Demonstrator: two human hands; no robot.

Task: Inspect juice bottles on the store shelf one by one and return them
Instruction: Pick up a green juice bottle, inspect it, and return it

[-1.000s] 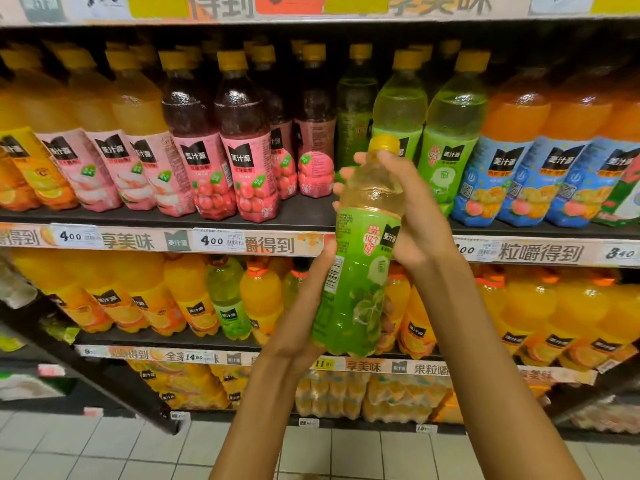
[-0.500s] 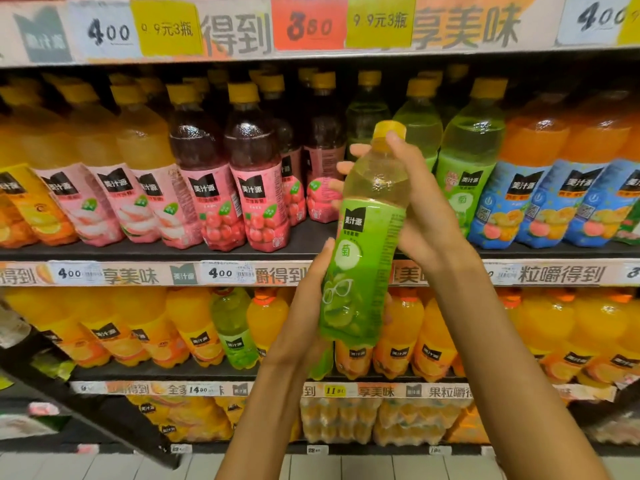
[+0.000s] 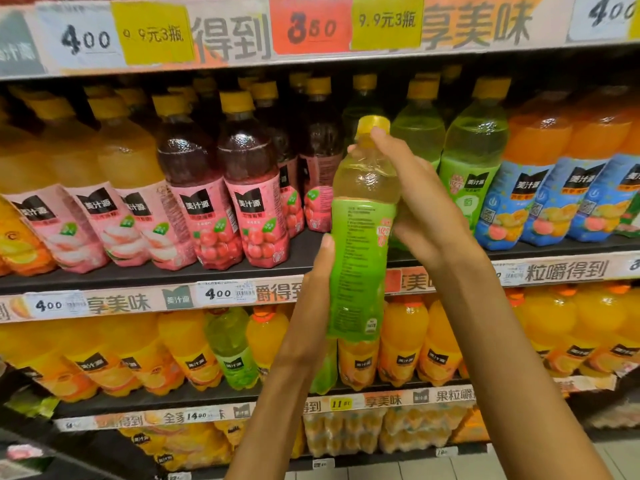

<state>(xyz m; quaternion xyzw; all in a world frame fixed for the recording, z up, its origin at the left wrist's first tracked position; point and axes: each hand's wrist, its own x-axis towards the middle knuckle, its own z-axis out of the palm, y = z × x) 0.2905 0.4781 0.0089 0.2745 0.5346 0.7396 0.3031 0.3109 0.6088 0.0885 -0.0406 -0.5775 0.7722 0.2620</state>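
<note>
The right hand point(image 3: 426, 199) wraps around the shoulder and neck of a green juice bottle point(image 3: 360, 244), fingers curled over the clear upper part just under its yellow cap point(image 3: 373, 124). The left hand point(image 3: 317, 292) grips the lower half of the same bottle from the left side, thumb lying up along the green label. The bottle is held upright, leaning slightly, in front of the shelving and clear of it, with the fine-print side of its label turned towards the camera.

Behind the hands runs the middle shelf point(image 3: 145, 277), a dark board with a price strip along its front edge. On it, straight behind the held bottle, stand more green bottles point(image 3: 476, 161) of the same kind. To their left stand dark red bottles with pink labels point(image 3: 249, 188), then pale yellow bottles with pink and white labels point(image 3: 114, 188). To the right of the green ones stand orange bottles with blue labels point(image 3: 533, 181).

Above, a strip of price tags point(image 3: 311, 27) crosses the frame. The lower shelf point(image 3: 194, 398) carries rows of orange juice bottles point(image 3: 405, 337) with one green bottle point(image 3: 232, 348) among them.
</note>
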